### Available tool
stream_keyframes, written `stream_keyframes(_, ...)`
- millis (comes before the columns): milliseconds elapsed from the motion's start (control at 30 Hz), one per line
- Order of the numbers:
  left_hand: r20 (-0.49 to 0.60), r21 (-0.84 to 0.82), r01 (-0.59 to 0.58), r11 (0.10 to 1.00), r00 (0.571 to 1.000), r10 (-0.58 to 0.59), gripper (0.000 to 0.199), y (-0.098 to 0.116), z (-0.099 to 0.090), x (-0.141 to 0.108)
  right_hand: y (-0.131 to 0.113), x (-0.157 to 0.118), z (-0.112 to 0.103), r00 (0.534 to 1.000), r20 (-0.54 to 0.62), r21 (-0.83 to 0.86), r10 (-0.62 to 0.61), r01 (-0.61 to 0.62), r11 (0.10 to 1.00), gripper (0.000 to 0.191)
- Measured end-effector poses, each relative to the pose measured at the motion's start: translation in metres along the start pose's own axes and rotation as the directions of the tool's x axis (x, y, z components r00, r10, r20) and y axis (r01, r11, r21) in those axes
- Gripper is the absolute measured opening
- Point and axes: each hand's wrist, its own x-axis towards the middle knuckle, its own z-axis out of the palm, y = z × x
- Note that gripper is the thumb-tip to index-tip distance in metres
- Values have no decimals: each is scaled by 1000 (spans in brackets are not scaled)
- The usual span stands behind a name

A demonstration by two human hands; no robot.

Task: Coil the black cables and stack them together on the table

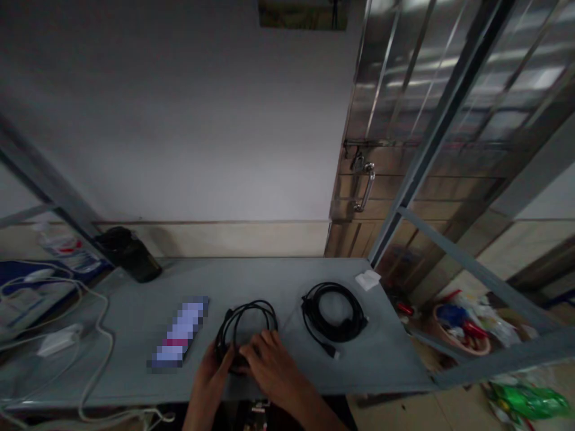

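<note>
A loosely coiled black cable (255, 305) lies near the front edge of the grey table (278, 275). Both hands are on its near side. My left hand (214, 368) is closed round the left part of the coil, thumb on top. Beside it, my right hand (265, 359) has bent fingers pressed on the near right part of the loops. The fingertips partly hide the cable between the hands. To the right rests a second black cable (335, 311), wound in a neat ring with its plug end toward the front. A phone with a blurred screen (182, 332) lies left of the hands.
A dark bottle (130, 254) lies at the back left, near a clear plastic bottle (74, 248). White cords (105, 335) and a white adapter (60, 340) occupy the left side. Crumpled tissue (368, 279) sits back right. Metal posts frame the table; a full bin (462, 347) stands right.
</note>
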Motion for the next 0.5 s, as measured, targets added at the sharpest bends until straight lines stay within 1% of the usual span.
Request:
stream_keyframes(67,-58,92,-80,993,995,85,82,-3,1,8,6,0,2,999,31,-73,-42,44,996,15)
stream_keyframes(100,-93,164,-147,975,982,164,85,-2,1,10,10,-1,4,997,42,-103,-61,65,993,14)
stream_keyframes(133,-107,252,-228,941,960,261,85,0,1,9,14,0,6,996,46,-121,-78,83,989,18)
stream_keyframes(167,-84,340,-317,885,927,364,81,2,0,8,17,0,7,994,47,-126,-94,100,987,26)
stream_keyframes(200,-12,413,-411,813,890,456,76,5,-3,5,21,1,9,992,46,-123,-118,123,985,35)
stream_keyframes(233,96,453,-505,735,847,523,70,8,-6,1,24,2,10,989,45,-117,-142,146,982,43)
stream_keyframes(267,220,452,-592,667,799,560,66,9,-11,-3,27,3,11,985,46,-109,-165,169,979,48)
stream_keyframes(300,332,424,-663,617,748,575,63,9,-15,-6,29,5,11,983,47,-102,-180,184,978,51)
stream_keyframes(333,414,389,-710,587,704,577,59,7,-20,-8,31,5,10,982,47,-94,-183,187,978,51)
stream_keyframes(367,466,365,-734,573,677,570,52,4,-24,-8,32,5,10,984,45,-89,-172,176,980,52)
stream_keyframes(400,495,358,-741,568,666,558,45,0,-28,-6,32,4,9,988,43,-82,-147,150,985,53)
stream_keyframes(433,503,365,-737,569,670,546,38,-3,-31,-3,31,2,7,993,39,-73,-111,113,991,53)
stream_keyframes(500,492,396,-715,577,695,524,30,-8,-35,6,29,-6,3,1000,18,-42,-21,21,999,55)
